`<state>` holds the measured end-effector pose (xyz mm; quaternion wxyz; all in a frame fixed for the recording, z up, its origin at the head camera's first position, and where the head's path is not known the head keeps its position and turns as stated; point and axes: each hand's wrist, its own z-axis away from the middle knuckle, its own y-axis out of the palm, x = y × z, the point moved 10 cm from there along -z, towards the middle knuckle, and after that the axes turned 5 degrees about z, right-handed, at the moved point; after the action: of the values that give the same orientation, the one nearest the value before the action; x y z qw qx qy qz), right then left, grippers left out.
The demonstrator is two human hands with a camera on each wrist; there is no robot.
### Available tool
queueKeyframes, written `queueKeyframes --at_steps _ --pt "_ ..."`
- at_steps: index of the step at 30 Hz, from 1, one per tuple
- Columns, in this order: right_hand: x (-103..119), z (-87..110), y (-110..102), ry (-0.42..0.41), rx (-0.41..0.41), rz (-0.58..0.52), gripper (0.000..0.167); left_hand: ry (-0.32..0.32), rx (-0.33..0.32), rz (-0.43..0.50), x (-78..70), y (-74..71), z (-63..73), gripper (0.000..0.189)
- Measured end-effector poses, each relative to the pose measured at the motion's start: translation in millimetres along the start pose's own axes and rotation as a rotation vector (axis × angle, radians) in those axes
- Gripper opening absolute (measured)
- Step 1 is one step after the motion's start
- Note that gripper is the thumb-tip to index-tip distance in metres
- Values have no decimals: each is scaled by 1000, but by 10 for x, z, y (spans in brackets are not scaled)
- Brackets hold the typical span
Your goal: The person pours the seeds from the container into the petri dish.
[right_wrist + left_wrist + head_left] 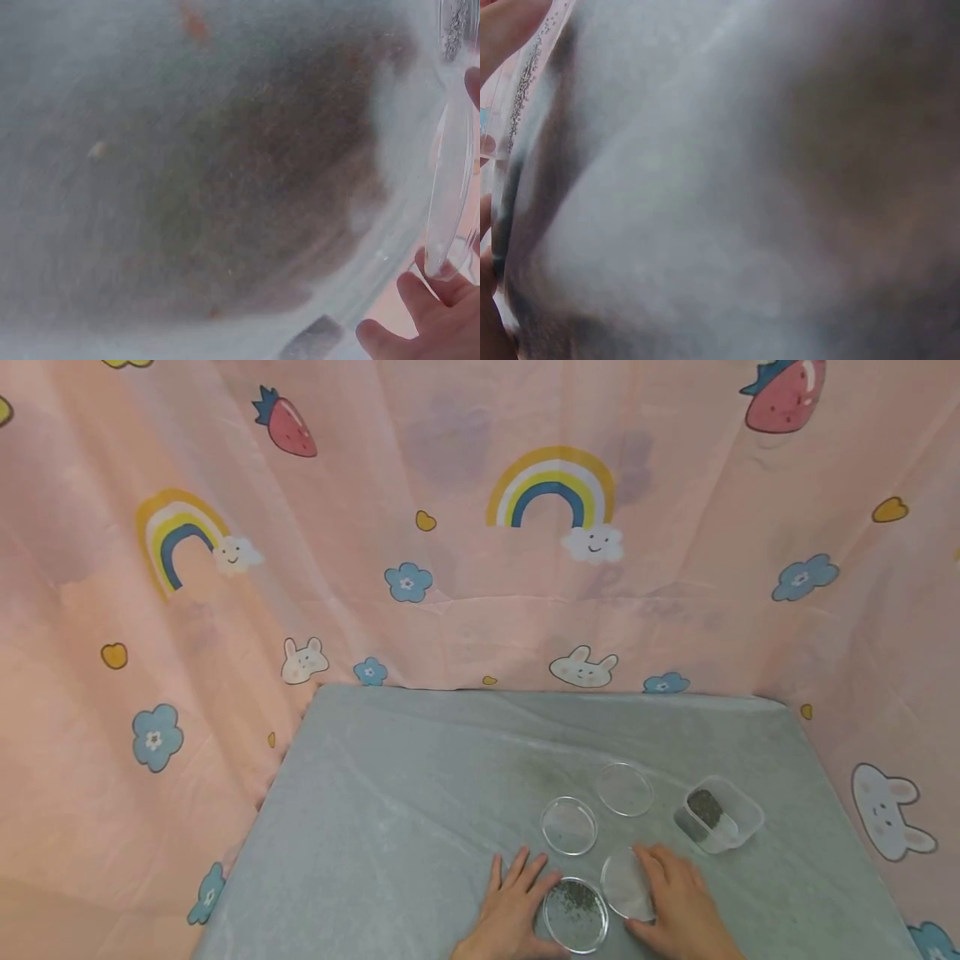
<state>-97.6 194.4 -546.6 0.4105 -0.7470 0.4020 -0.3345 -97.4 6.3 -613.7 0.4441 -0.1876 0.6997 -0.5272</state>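
My left hand (pixel 508 910) grips a round clear petri dish (pixel 576 935) by its left side, thumb at the near edge and index finger at the far edge, the other fingers spread over the cloth. Dark green-black granules (pixel 577 895) are scattered inside that dish, mostly toward its far half. Just to the right, my right hand (pixel 678 897) pinches a clear petri dish lid (pixel 624 885) between thumb and fingers. In the right wrist view the lid (pixel 450 172) appears edge-on, fingertips at its rim. The left wrist view catches only fingers and the dish's edge at its left border.
Behind the hands lie another clear petri dish (pixel 569 827) and a thin clear lid (pixel 626 790). A translucent plastic tub (pixel 738 827) holding dark material stands at the right. Grey cloth (pixel 375 843) covers the table, and a pink patterned curtain (pixel 450 635) hangs behind it.
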Motion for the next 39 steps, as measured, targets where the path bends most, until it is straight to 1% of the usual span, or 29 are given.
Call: queueKeyframes --at_steps 3,7,9,13,15,20,23,25,27,31,34,36,39 --pt "75 -2 -28 -40 29 20 104 3 -10 -15 0 -9 3 95" --pt "121 -14 -54 -54 59 23 103 9 -28 -33 -5 -25 9 96" --pt "130 -20 -64 -62 57 21 104 10 -32 -33 -4 -28 10 96" --pt "133 -7 -75 -89 34 38 105 9 -19 -18 1 -22 6 95" --pt "129 10 -57 -102 38 60 105 8 -13 -14 1 -19 6 95" --pt "142 28 -12 -110 109 85 103 11 -18 -21 -13 -27 18 95" --pt "160 21 -28 -112 125 72 101 14 -32 -29 -17 -39 23 95" --pt "174 9 -52 -121 110 57 101 18 -43 -34 -18 -48 24 95" --pt "199 -13 -90 -138 78 38 102 20 -49 -36 -17 -52 23 95" --pt "286 -86 -166 -185 -9 -4 107 18 -42 -24 -12 -45 15 94" --pt "352 -143 -173 -204 -50 -42 106 13 -29 -27 -7 -28 8 94" --pt "393 -174 -141 -209 -51 -66 105 13 -21 -32 -9 -22 4 94" --pt "454 -202 -58 -209 -20 -92 104 7 -4 -28 -6 -8 -2 93"
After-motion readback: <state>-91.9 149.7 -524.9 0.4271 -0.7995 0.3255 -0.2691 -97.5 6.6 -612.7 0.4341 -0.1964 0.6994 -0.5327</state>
